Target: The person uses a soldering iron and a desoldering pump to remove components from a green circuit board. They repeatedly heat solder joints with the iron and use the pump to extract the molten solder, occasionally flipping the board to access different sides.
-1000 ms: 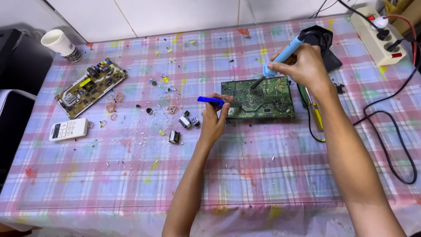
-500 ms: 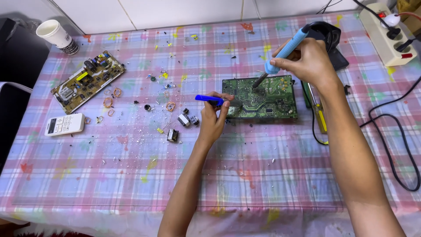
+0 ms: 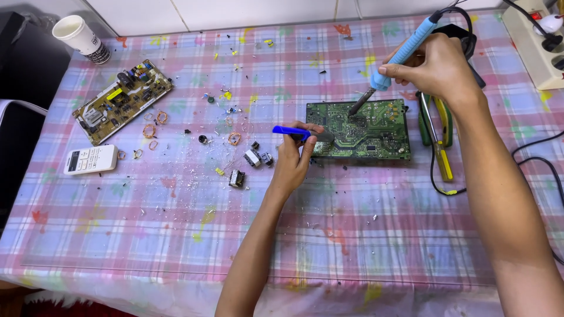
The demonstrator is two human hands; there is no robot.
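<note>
Your right hand (image 3: 437, 70) has its grip wrapped around the light blue soldering iron (image 3: 405, 50), dark tip down on the green rectangular circuit board (image 3: 367, 132), near its top edge. That board lies flat on the bench covered in pink and blue plaid cloth (image 3: 176, 235), a bit right of centre. Your left hand (image 3: 294, 158), grip clenched on a small blue-handled tool (image 3: 291, 132), sits at the board's 9 o'clock edge. At the board's 3 o'clock lie green and yellow handled pliers (image 3: 440, 126). Out at 9 o'clock there's a second board with components facing up (image 3: 120, 100), a white remote (image 3: 89, 159), and a paper cup (image 3: 79, 36) up at 10.
</note>
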